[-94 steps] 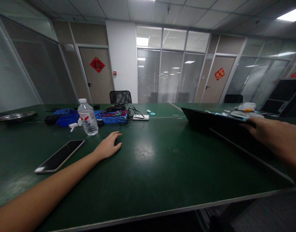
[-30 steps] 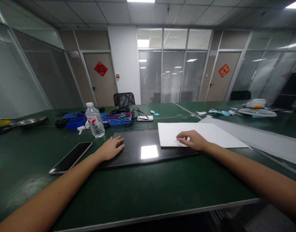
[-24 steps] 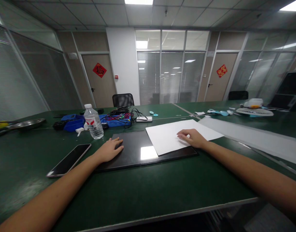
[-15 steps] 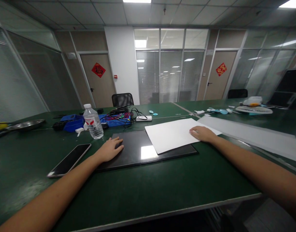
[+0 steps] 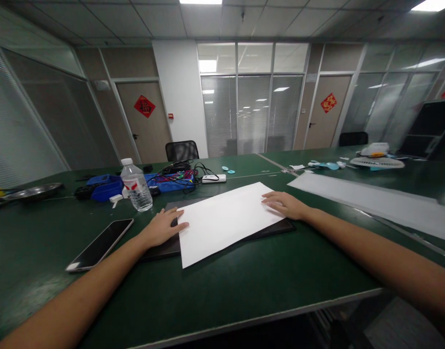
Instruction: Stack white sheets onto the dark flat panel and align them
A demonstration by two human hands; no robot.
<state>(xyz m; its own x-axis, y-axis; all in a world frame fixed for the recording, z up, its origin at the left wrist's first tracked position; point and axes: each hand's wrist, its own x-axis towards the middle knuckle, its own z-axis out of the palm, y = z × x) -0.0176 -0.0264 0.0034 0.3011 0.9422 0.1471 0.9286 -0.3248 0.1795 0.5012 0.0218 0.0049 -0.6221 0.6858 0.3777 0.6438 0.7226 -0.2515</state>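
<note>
A white sheet of paper (image 5: 225, 220) lies slanted over a flat black board (image 5: 162, 248), covering most of it. Its lower left corner reaches past the board's near edge. My left hand (image 5: 164, 227) rests at the paper's left edge, fingers spread, thumb and fingertips on the sheet. On the right side, my right hand (image 5: 285, 204) has its fingers stretched out over the paper's right edge. Neither hand is closed around anything. Part of the board's left end shows beneath my left hand.
Left of the board lie a smartphone (image 5: 100, 245) and a standing water bottle (image 5: 137, 186). Blue trays with cables (image 5: 175, 178) sit behind. A long translucent white sheet (image 5: 367, 201) lies to the right, a white fan-like part (image 5: 376, 162) beyond it. The green table's front edge (image 5: 262, 320) is near me.
The paper has slid left and toward me across the board, up to my left hand. My right hand moved left with it, and its fingers are more spread. The view shifted slightly.
</note>
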